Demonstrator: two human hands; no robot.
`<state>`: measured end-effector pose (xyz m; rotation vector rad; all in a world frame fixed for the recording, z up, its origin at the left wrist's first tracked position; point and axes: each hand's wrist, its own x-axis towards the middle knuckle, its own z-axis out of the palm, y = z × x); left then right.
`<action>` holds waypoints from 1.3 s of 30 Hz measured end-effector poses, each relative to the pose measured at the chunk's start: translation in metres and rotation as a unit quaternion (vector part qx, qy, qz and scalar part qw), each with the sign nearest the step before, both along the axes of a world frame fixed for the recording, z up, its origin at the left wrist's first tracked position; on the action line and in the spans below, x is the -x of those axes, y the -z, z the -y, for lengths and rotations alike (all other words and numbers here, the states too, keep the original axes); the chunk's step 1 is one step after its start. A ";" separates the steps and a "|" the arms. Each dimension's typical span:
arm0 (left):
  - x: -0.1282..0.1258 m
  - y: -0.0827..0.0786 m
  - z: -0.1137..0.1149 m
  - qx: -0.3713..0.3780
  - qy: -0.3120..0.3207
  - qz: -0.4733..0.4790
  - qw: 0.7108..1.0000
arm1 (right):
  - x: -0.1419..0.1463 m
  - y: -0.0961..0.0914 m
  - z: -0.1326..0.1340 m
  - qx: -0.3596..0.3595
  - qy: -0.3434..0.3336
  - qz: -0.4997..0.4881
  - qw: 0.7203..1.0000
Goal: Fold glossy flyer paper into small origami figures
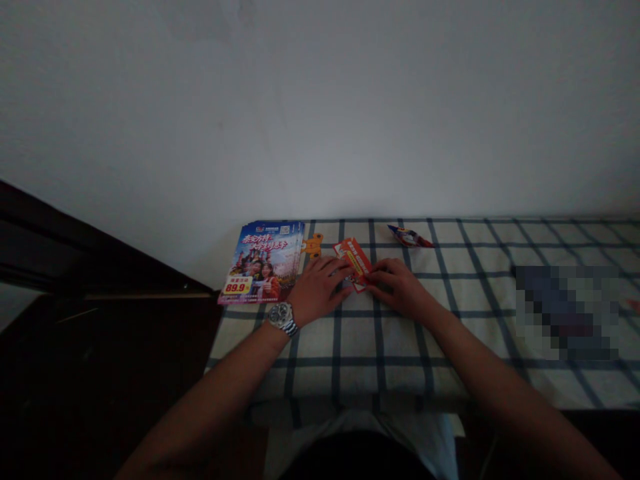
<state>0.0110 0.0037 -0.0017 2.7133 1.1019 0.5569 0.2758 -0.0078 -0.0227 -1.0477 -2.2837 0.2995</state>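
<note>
A small red printed paper lies on the checked cloth in front of me. My left hand, with a metal watch on its wrist, rests flat beside the paper, fingers stretched out and touching its left edge. My right hand has its fingers pinched together on the paper's lower right corner. The paper looks partly folded.
A stack of colourful flyers lies at the cloth's left end. An orange paper shape sits just behind my left hand. A folded blue and red paper piece lies near the wall. A dark wooden frame runs at the left.
</note>
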 end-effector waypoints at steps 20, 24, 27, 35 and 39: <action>0.000 -0.004 0.003 0.013 0.021 -0.030 0.999 | -0.001 -0.004 -0.002 -0.016 0.041 0.039 0.998; -0.001 -0.001 0.002 0.004 0.015 -0.029 0.999 | -0.001 -0.002 -0.001 -0.014 0.042 0.079 0.996; -0.001 0.000 0.002 -0.001 0.018 -0.033 0.999 | -0.002 0.001 -0.001 -0.009 0.044 0.093 0.995; -0.002 -0.002 0.006 0.000 0.030 -0.048 0.998 | -0.002 0.000 -0.001 -0.017 0.039 0.059 0.997; -0.002 -0.003 0.005 -0.004 0.018 -0.033 0.999 | 0.000 -0.004 0.000 -0.013 0.029 0.045 0.998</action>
